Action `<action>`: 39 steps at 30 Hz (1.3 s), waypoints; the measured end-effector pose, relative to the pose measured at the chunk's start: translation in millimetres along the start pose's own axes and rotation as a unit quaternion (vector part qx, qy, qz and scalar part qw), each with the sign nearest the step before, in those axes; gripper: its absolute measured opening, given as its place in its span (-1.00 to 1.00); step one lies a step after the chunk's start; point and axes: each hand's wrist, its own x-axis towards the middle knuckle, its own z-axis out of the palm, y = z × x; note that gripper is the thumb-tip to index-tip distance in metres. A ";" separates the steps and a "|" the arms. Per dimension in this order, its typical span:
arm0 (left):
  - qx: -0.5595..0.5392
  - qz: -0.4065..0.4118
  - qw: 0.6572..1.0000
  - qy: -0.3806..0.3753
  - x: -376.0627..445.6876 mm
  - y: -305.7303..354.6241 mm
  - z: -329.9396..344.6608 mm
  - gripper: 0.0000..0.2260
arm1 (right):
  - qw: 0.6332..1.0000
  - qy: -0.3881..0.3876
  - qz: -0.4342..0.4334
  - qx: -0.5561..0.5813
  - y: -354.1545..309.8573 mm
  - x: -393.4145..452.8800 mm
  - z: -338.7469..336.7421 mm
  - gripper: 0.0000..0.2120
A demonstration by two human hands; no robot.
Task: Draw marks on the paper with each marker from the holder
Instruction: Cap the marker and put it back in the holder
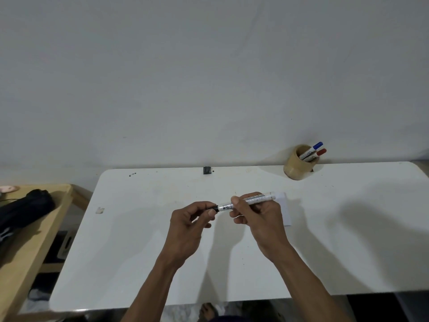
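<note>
Above the middle of the white table (348,240), the right hand (257,217) gripped the barrel of a black marker (246,202), while the left hand (192,219) pinched its black cap end. The paper (286,212) lay just behind the right hand. Far right, the wooden holder (296,168) kept a blue marker (312,148) and a red marker (316,154).
</note>
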 end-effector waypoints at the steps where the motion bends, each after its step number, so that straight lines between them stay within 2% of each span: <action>1: 0.000 0.000 1.000 0.001 0.0 -0.6 0.2 -0.87 | 1.000 0.003 0.003 0.004 1.5 -1.6 0.4 -0.87; 6: 0.005 -0.006 1.000 -0.029 2.7 -2.9 1.9 -0.87 | 0.999 0.005 0.027 0.035 -0.8 -6.9 -9.5 -0.89; 9: -0.006 -0.006 0.999 -0.046 8.6 -1.8 3.0 -0.87 | 0.996 0.043 0.022 0.080 -11.5 -5.8 -33.1 -0.93; 12: -0.032 0.002 0.997 -0.065 15.8 6.4 13.2 -0.88 | 0.997 0.012 -0.029 -0.063 -25.3 -4.0 -63.9 -0.87; 15: -0.057 0.016 0.995 -0.080 26.6 22.8 35.8 -0.86 | 0.975 -0.026 -0.060 -0.214 -31.6 -0.5 -83.2 -0.84; 18: -0.010 0.057 0.993 -0.102 36.9 38.7 66.6 -0.84 | 0.959 -0.033 -0.073 -0.272 -27.3 3.9 -92.6 -0.80; 21: 0.057 0.087 0.988 -0.114 47.2 49.3 97.6 -0.84 | 0.955 -0.029 -0.083 -0.282 -19.8 10.0 -102.4 -0.74; 24: 0.092 0.100 0.984 -0.118 57.7 56.3 129.0 -0.80 | 0.951 -0.025 -0.090 -0.294 -18.2 19.4 -120.7 -0.53; 27: 0.104 0.079 0.988 -0.080 70.3 57.3 158.9 -0.76 | 0.959 0.011 -0.110 -0.262 -24.2 32.2 -146.4 -0.27; 29: 0.130 0.063 0.988 -0.054 81.1 52.8 176.9 -0.74 | 0.963 0.048 -0.138 -0.228 -32.1 45.7 -166.4 -0.20; 39: 0.240 0.020 0.970 -0.008 139.0 24.9 260.7 -0.42 | 0.947 0.169 -0.215 -0.169 -60.4 144.4 -231.0 -0.40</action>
